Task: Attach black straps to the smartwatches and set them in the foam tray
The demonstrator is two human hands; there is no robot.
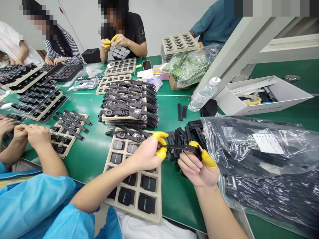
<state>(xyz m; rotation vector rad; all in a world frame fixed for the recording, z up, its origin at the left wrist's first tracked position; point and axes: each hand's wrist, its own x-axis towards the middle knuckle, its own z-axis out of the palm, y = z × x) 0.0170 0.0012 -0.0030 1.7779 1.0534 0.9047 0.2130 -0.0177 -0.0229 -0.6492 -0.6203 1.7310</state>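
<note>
My left hand (151,149) and my right hand (200,167), both with yellow finger cots, grip a black watch strap (179,147) stretched between them. The left fingers pinch one end; whether a watch case is attached there is hidden. My right fingers curl around the other end. Below my left forearm lies a beige tray (136,211) with square black watch cases (147,203) in its cells. Assembled watches (136,135) rest across its far end. Loose black straps (177,137) lie in a pile just behind my hands.
Beyond the tray stands a stack of trays with strapped watches (127,103). Plastic bags of black straps (269,192) cover the right side. Behind them are a water bottle (203,94) and a white box (269,104). A co-worker's hands (35,134) are at left.
</note>
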